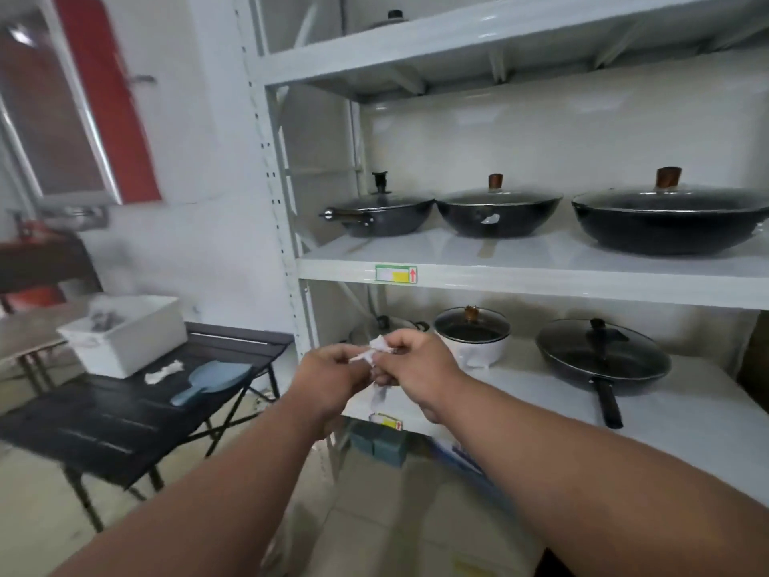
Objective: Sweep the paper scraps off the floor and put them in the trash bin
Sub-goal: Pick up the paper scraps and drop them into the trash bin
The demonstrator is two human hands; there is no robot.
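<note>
We see both arms stretched forward, hands meeting chest-high. Left hand point(328, 374) and right hand point(416, 364) each pinch the white paper point(379, 346) between curled fingers.

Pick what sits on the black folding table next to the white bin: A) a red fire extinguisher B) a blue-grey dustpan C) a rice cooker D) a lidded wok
B: the blue-grey dustpan lies on the black folding table, just right of the white bin, with a twisted white paper piece between them.
</note>
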